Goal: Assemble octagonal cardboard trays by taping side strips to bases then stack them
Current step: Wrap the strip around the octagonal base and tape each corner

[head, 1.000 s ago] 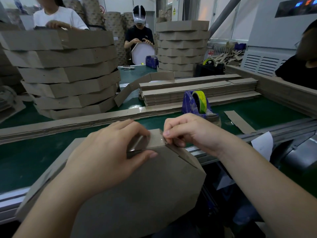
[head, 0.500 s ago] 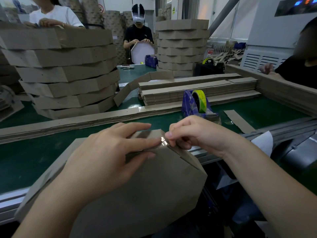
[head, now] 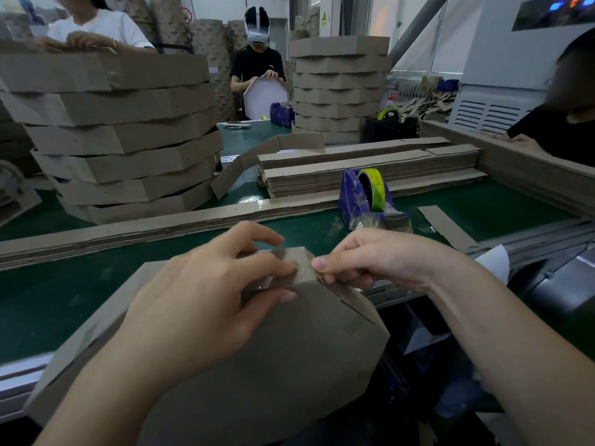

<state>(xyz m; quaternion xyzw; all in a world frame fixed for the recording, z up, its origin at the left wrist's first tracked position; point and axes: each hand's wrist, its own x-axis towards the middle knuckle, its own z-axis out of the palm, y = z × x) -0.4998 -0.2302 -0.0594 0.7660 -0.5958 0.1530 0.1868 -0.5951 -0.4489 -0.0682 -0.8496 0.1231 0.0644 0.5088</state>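
Observation:
A brown octagonal cardboard tray (head: 273, 365) leans against the table edge, tilted toward me with its base facing me. My left hand (head: 206, 294) holds its top corner, thumb on the base and fingers pressing clear tape (head: 301, 268) over the side strip. My right hand (head: 370, 259) pinches the strip's edge just right of that corner. A blue tape dispenser (head: 367, 201) with a yellow-green roll stands on the green table behind my hands.
Stacks of finished trays stand at the left (head: 122, 136) and at the back (head: 338, 85). Flat side strips (head: 354, 169) lie piled mid-table, and a long strip pile (head: 128, 230) runs across. Other people work at the back and the right.
My left fingers slid right along the tape at the top corner. My right hand shifted slightly right and lower on the strip edge. The tray stayed in place.

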